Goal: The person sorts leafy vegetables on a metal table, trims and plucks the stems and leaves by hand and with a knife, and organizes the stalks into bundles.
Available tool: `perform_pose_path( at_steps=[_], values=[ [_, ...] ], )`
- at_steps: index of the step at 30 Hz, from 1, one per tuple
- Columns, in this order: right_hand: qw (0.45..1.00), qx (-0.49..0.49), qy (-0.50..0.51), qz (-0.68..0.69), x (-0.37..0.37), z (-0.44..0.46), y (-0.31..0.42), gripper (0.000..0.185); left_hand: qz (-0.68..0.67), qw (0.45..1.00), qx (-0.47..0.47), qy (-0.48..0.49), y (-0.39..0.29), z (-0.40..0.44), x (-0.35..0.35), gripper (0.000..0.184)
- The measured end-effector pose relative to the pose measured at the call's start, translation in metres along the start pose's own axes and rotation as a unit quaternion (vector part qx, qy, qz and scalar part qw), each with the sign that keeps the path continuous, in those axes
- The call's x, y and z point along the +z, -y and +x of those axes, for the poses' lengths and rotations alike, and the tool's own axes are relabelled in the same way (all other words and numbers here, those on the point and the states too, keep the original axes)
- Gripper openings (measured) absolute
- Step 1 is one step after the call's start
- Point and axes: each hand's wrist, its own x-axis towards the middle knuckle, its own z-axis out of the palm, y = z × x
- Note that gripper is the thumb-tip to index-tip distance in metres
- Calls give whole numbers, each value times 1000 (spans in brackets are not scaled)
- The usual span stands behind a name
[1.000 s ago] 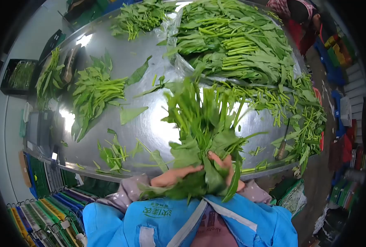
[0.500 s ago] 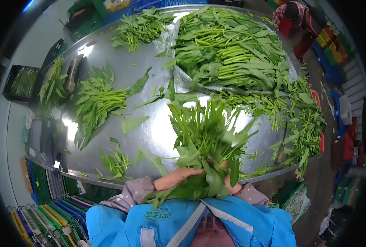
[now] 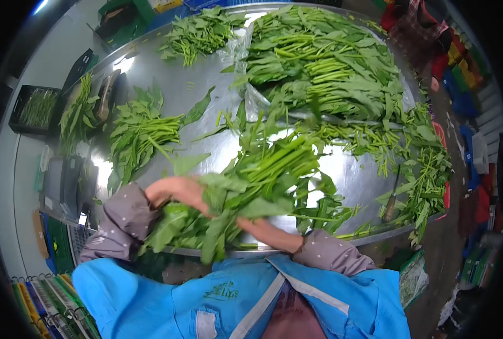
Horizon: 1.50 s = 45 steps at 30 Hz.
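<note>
Close to the table's front edge, a large bunch of water spinach (image 3: 282, 161) lies slanted, with stems toward the upper right and leaves toward the lower left. My left hand (image 3: 184, 191) reaches round it from the left, its fingers covered by leaves. From the right, my right hand (image 3: 252, 225) grips its lower side, fingertips also under leaves. Some loose stems and leaves hang off to the right of the bunch. Left of my hands rests a smaller bunch of water spinach (image 3: 144, 133) on the metal table (image 3: 206, 85).
A big heap of greens (image 3: 330, 68) lies on plastic film at the back right. A wooden-handled knife (image 3: 390, 206) rests near trimmed stems (image 3: 424, 175). At the left stand a scale (image 3: 62, 178) and a black crate (image 3: 33, 110). Another person (image 3: 418, 34) stands at the far right.
The bunch has tipped from stems-up to slanting, and its leaves have swung left. My left hand has moved left and up around it; my right hand has moved left. The other person has straightened up.
</note>
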Motion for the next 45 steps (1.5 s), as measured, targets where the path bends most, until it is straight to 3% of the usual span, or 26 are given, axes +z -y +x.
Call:
perform_pose_path(
  at_steps=[2, 4, 5, 6, 8, 12, 13, 15, 16, 18, 19, 20, 22, 24, 25, 26, 29, 30, 31, 32, 33, 34, 36, 38, 44, 45],
  values=[
    [992, 29, 105, -56, 2, -29, 5, 52, -164, 982, -79, 48, 7, -7, 36, 47],
    [979, 80, 185, -12, -12, -45, 1, 57, -400, 913, -6, 73, 50, 11, 95, 58],
    [962, 163, 167, 143, -18, -51, -6, 56, -458, 889, 2, 22, 47, 10, 111, 62],
    [915, 242, 143, 290, -24, -57, -13, 56, -511, 859, 9, -31, 42, 11, 121, 66],
    [891, 175, 23, 419, -37, -64, -30, 50, -549, 835, 32, -30, 36, 12, 129, 67],
    [833, 64, -276, 475, -59, -56, 1, 35, -579, 814, 16, -42, 42, 11, 141, 67],
    [860, 51, -250, 441, -67, -56, 12, 40, -579, 814, 17, -43, 42, 11, 141, 67],
    [898, -7, -414, 147, -86, -45, -15, 35, -563, 825, 37, -19, 39, 11, 139, 67],
    [910, 27, -404, 93, -105, -50, -6, 32, -563, 825, 36, -16, 34, 9, 136, 67],
    [843, -30, -526, 108, -156, -61, 2, 26, -523, 851, 23, -32, 24, 3, 132, 68],
    [826, -18, -564, 4, -171, -74, 19, 21, -524, 851, 24, -31, 25, 3, 133, 68],
    [835, -64, -547, -15, -181, -82, 19, 17, -549, 833, 39, -46, 27, 2, 134, 68],
    [876, -35, -478, -56, -147, -91, 57, 13, -574, 814, 54, -61, 32, 3, 137, 69],
    [952, 24, -272, -137, -98, -94, 67, 16, -578, 813, 39, -59, 38, 6, 136, 70],
    [908, -91, -236, -335, -75, -86, 66, 18, -577, 813, 40, -60, 33, 5, 133, 70],
    [814, -200, -186, -512, -61, -79, 61, 20, -561, 824, 39, -64, 22, 1, 128, 70],
    [848, -153, -208, -463, -81, -75, 40, 19, -536, 840, 43, -77, 11, -5, 124, 70],
    [802, -124, -313, -493, -110, -75, 33, 17, -529, 843, 51, -84, 11, -6, 126, 71],
    [823, -53, -410, -391, -135, -77, 38, 18, -531, 841, 52, -89, 12, -6, 128, 71],
    [703, 86, -430, -560, -151, -84, 53, 25, -532, 841, 57, -83, 16, -5, 129, 71],
    [680, 161, -437, -566, -143, -85, 74, 38, -533, 841, 62, -76, 17, -4, 129, 70],
    [681, 159, -436, -566, -128, -81, 85, 38, -533, 840, 61, -79, 15, -5, 127, 70],
    [714, -164, -344, -588, -92, -68, 99, 52, -535, 842, 33, -56, 6, -4, 118, 71],
    [803, -220, -182, -523, -59, -51, 98, 57, -507, 858, 66, -48, -4, -1, 110, 71],
    [794, -357, -48, -490, -41, -23, 76, 30, -472, 871, 138, -8, 0, 7, 108, 76],
    [856, -329, -50, -395, -47, -28, 79, 27, -501, 854, 143, 7, 0, 9, 109, 78]
  ],
)
